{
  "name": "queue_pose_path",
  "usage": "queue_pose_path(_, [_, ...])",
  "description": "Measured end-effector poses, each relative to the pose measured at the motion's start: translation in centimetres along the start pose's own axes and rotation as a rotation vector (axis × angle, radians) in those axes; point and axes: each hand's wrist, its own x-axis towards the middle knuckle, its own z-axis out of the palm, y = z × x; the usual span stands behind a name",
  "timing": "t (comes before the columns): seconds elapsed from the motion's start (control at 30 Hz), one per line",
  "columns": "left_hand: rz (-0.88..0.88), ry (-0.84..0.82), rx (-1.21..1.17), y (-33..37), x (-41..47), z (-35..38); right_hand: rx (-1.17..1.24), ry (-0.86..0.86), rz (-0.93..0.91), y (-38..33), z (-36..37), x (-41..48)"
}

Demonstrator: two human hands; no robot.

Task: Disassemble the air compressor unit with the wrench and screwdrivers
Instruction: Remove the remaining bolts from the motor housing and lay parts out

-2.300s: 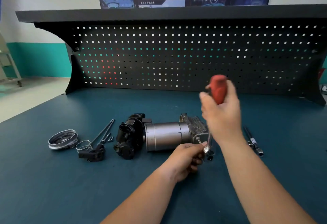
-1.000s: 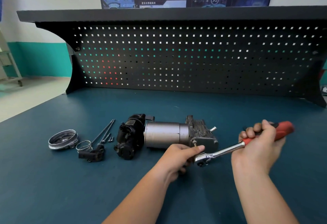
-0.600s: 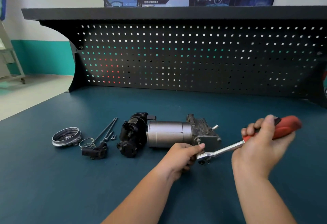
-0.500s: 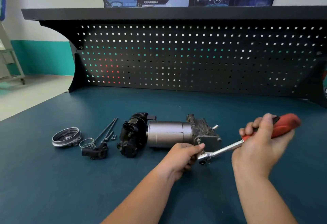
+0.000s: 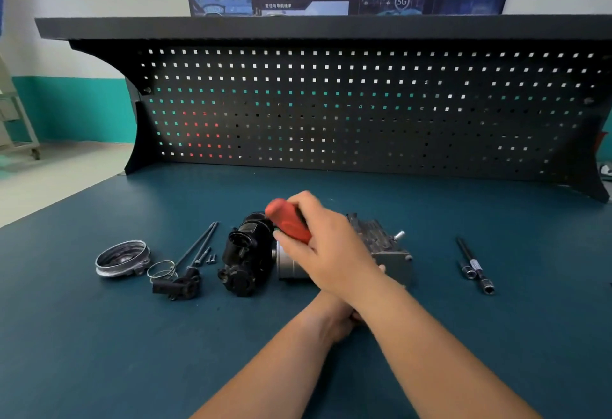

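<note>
Wrench (image 5: 288, 221) swung left, apparently blurred, blue bench (image 5: 99, 335), pegboard (image 5: 364, 104)

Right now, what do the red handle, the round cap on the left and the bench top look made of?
Handle: probably plastic or rubber; smooth solid red, no metallic glint, though motion blurs it. Cap: metal, likely cast aluminium; bare silvery grey with bright highlights on its ribbed rim. Bench top: seemingly a rubbery or vinyl mat; dull dark teal, even, no reflections.
</note>
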Motion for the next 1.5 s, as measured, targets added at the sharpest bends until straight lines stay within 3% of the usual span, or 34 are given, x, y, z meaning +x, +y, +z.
queue_pose_path(0.13, [-0.008,-0.006,0.086,0.1,0.2,0.1,0.197,0.483,0.109,0.4,-2.6,-0.7])
queue_pose_path(0.23, [-0.019,-0.015,0.077,0.1,0.0,0.0,0.63,0.884,0.309,2.7,-5.9,-1.5])
queue_pose_path(0.33, [-0.031,-0.038,0.065,0.1,0.1,0.1,1.027,1.253,0.607,5.7,-8.0,-4.1])
queue_pose_path(0.4, [-0.038,-0.047,0.056,0.2,0.1,0.2,1.228,1.354,0.846,7.2,-8.0,-6.2])
queue_pose_path(0.5, [-0.043,-0.046,0.046,0.4,0.0,0.3,1.336,1.376,0.987,8.4,-7.4,-7.4])
queue_pose_path(0.67, [-0.039,-0.054,0.049,0.2,-0.1,0.3,1.052,1.313,0.676,6.1,-8.1,-4.2])
queue_pose_path(0.77, [-0.042,-0.053,0.048,0.3,-0.2,0.2,0.784,1.057,0.518,3.8,-7.8,-1.6])
queue_pose_path(0.9, [-0.038,-0.017,0.058,0.2,0.0,0.3,0.25,0.59,0.323,0.9,-5.4,0.8])
queue_pose_path(1.0, [-0.04,-0.009,0.042,0.1,-0.2,0.3,-0.01,0.236,0.135,-0.4,-1.8,1.1])
queue_pose_path(1.1, [-0.115,0.045,0.023,0.9,-0.3,0.1,-0.158,0.068,0.003,-0.6,1.1,0.2])
queue_pose_path(1.2, [-0.075,0.017,-0.004,0.9,0.0,-0.2,-0.069,0.227,-0.008,-0.4,1.0,0.0])
queue_pose_path(1.33, [-0.003,0.026,0.074,0.3,0.1,-0.1,0.208,0.635,0.181,0.2,-2.4,0.0])
queue_pose_path(1.5, [-0.033,0.0,0.056,0.4,0.2,0.0,0.866,1.168,0.468,4.0,-7.5,-2.5])
